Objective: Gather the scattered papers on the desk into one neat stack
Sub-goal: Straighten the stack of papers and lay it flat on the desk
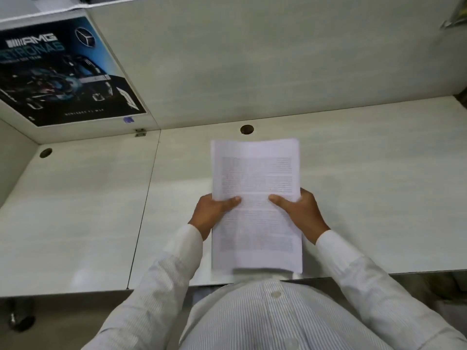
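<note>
A stack of white printed papers (pixel 256 173) is held over the middle of the pale desk (pixel 366 185), long side pointing away from me, its near end hanging over the front edge. My left hand (pixel 211 213) grips the stack's left edge with the thumb on the top page. On the right edge, my right hand (pixel 299 210) holds it the same way, thumb on top. The sheets look roughly aligned, with slight blur at the near end. No other loose sheets show on the desk.
A dark car poster (pixel 63 72) is stuck to the left partition wall. Two round cable holes (pixel 247 129) (pixel 45 152) sit near the desk's back edge. A seam (pixel 146 205) splits the desktop into two panels. A chair castor (pixel 20 322) shows below left.
</note>
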A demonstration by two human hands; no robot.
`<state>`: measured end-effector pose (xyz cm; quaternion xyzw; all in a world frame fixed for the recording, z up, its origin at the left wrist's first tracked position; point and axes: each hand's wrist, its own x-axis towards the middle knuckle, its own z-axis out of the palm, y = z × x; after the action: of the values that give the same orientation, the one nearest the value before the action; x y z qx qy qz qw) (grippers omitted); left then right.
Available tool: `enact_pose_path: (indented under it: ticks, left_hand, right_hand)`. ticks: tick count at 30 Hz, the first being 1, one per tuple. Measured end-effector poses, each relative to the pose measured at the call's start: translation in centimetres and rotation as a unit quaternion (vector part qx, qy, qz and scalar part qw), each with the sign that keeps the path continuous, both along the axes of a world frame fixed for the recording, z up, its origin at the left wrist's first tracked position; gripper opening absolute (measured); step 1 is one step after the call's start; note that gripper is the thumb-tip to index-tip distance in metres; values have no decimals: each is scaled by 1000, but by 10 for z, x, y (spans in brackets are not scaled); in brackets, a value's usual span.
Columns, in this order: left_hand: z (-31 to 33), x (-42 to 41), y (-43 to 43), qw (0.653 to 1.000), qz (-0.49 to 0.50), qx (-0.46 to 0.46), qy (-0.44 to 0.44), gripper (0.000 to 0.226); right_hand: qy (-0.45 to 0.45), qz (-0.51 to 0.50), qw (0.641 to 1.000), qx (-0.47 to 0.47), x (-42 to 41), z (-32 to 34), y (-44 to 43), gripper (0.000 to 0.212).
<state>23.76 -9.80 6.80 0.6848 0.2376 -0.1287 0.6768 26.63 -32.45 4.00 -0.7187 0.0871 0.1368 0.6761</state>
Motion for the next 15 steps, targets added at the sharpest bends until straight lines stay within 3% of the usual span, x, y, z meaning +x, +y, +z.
enact_pose_path:
  ticks: [6, 15]
  left_hand:
    - [-20, -21, 43, 990, -17, -88, 112, 42]
    - [-49, -25, 149, 984, -15, -112, 135, 49]
  right_hand:
    - [99, 24, 995, 22, -21, -16, 32, 32]
    - [145, 33, 986, -72, -25, -28, 135, 34]
